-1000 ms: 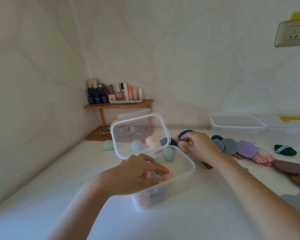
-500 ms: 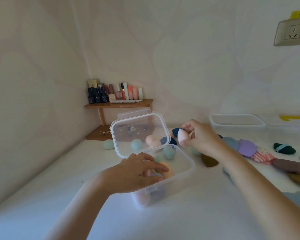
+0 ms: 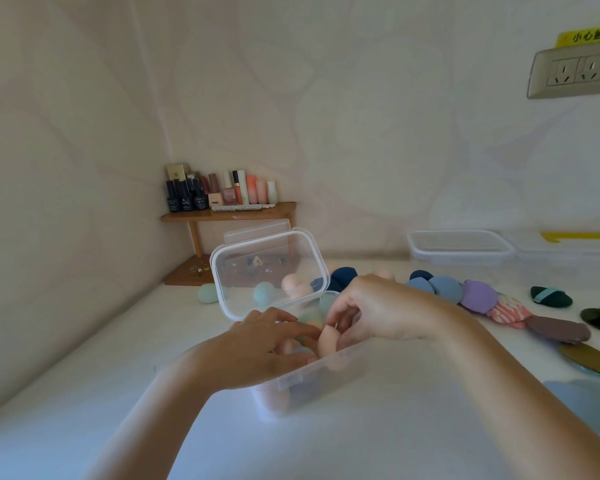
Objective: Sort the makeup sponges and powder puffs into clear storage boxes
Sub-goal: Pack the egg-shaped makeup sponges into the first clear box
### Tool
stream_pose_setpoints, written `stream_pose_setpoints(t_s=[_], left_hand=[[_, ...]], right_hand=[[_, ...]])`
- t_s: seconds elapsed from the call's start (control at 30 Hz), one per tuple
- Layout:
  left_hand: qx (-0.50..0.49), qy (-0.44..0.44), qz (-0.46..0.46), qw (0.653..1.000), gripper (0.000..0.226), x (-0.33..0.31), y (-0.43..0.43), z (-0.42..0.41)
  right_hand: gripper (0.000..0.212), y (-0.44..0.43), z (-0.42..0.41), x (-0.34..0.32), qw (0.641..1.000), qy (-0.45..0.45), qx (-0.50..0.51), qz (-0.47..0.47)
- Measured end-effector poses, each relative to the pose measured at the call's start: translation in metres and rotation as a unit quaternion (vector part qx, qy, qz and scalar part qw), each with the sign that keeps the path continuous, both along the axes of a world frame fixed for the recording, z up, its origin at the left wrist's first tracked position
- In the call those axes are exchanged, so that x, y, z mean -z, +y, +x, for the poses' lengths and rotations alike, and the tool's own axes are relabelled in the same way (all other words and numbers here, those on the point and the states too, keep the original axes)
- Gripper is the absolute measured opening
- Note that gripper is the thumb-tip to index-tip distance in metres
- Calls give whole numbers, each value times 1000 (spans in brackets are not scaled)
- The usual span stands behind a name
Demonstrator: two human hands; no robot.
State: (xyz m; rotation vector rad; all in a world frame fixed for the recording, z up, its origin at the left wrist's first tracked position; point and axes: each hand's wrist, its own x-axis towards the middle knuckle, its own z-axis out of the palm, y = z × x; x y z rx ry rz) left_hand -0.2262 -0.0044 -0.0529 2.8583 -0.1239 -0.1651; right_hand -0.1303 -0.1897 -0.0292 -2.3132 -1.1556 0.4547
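Note:
A clear storage box [image 3: 321, 382] stands on the white table with its hinged lid [image 3: 243, 268] raised behind it. Pink, green and blue sponges lie inside. My left hand [image 3: 257, 348] rests on the box's near rim, fingers reaching in among the sponges. My right hand [image 3: 378, 310] is over the box and pinches a pink makeup sponge [image 3: 328, 341] at its opening. More sponges lie behind the lid: a green sponge [image 3: 208, 293] and a dark blue one [image 3: 342, 276]. Powder puffs stretch to the right, among them a purple puff [image 3: 478, 294] and a brown puff [image 3: 558, 329].
An empty clear box [image 3: 459, 251] stands at the back right by the wall. A wooden corner shelf [image 3: 229, 214] holds cosmetic bottles at the back left. A wall socket [image 3: 574, 72] is at the upper right. A large blue puff [image 3: 589, 400] lies at the right edge.
My right hand picked up the pink sponge from behind the box and brought it down into the box's opening. My left hand stayed on the box.

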Motion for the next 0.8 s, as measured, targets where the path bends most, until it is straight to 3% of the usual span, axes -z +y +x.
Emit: stream_pose_setpoints(t_s=[0.3, 0.37, 0.47, 0.57, 0.7, 0.8], left_hand=[[17, -7, 1, 1000, 35, -2, -2, -1], [27, -6, -4, 1000, 34, -3, -2, -1], [37, -4, -21, 999, 32, -4, -2, -2], [30, -15, -54, 998, 28, -6, -3, -2], [-18, -34, -87, 996, 36, -4, -4, -5], [2, -71, -97, 993, 38, -2, -6, -5]], right_hand=[[18, 23, -7, 6, 987, -99, 59, -110], [26, 29, -7, 6, 981, -94, 57, -162], [5, 41, -7, 5, 973, -84, 13, -217], [11, 43, -6, 2, 972, -79, 0, -221], [36, 36, -4, 0, 980, -38, -12, -195], [11, 29, -4, -7, 982, 13, -40, -184]])
